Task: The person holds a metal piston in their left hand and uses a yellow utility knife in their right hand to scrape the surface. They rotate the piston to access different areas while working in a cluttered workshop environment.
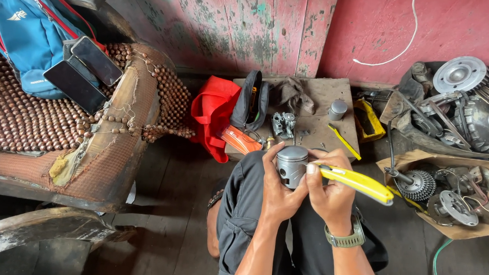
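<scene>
My left hand (278, 184) is wrapped around a metal piston (291, 165), fingers curled over its far side and thumb on the near side, holding it above my knees. The piston is a short grey cylinder, dull and a little grimy, with a flat pale crown facing up and ring grooves just under the top edge. My right hand (331, 186) is clenched around a yellow-handled tool (359, 182), its working end touching the piston's right side near the top; the handle sticks out to the right past my wrist, where I wear an olive watch (345, 237). I cannot tell the exact shape of the tip, since my fingers cover it.

Just beyond my hands stands a low wooden board (317, 124) with a small carburettor (284, 124), a grey metal cup (338, 109), a dirty rag (294, 95) and a second yellow tool (344, 141) lying on it. A black pouch (252, 101) and a red cloth bag (215, 111) sit at its left edge. To the right, cardboard (446, 229) holds gears and clutch parts, with more engine parts piled farther back. Far left, a blue backpack (27, 31) and two dark phones (83, 70) rest on a beaded seat (33, 121).
</scene>
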